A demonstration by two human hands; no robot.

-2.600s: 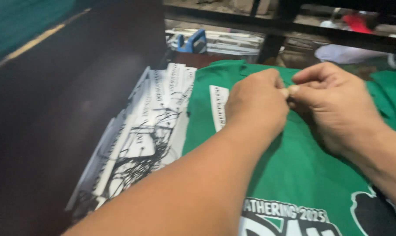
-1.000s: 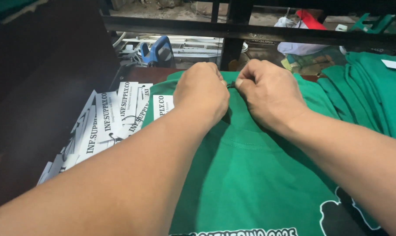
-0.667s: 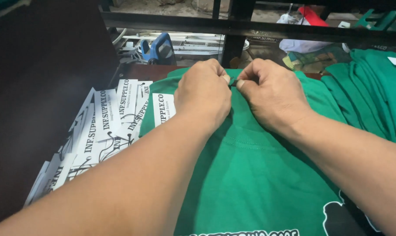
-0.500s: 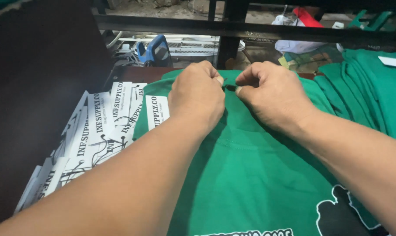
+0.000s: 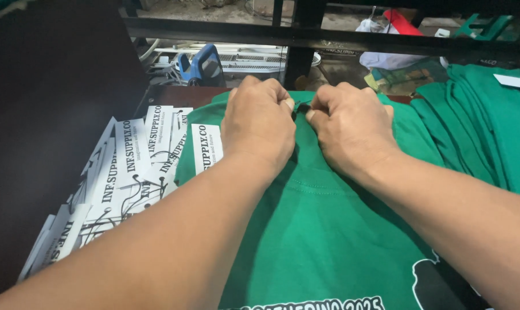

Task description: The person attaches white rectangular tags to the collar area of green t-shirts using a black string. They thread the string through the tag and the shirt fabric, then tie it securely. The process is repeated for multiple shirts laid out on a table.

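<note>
Head view: a green T-shirt (image 5: 328, 229) is spread flat on the table (image 5: 174, 95), its collar end lying at the far side and a white and black print showing at the near edge. The left hand (image 5: 258, 123) and the right hand (image 5: 351, 129) are set side by side on the collar end, knuckles up, with thumbs and forefingers brought together between them. A small dark piece (image 5: 300, 107) is pinched there in the grip of both hands; what it is cannot be told, as it is mostly hidden by the fingertips. Both hands are pressed onto the fabric, which is puckered slightly beneath them. Just to the left of the shirt, a heap of white paper hang tags (image 5: 122, 178) with black strings is fanned out on the table, one tag touching the shirt's edge. A stack of folded green garments (image 5: 483, 126) is seen at the right.
</note>
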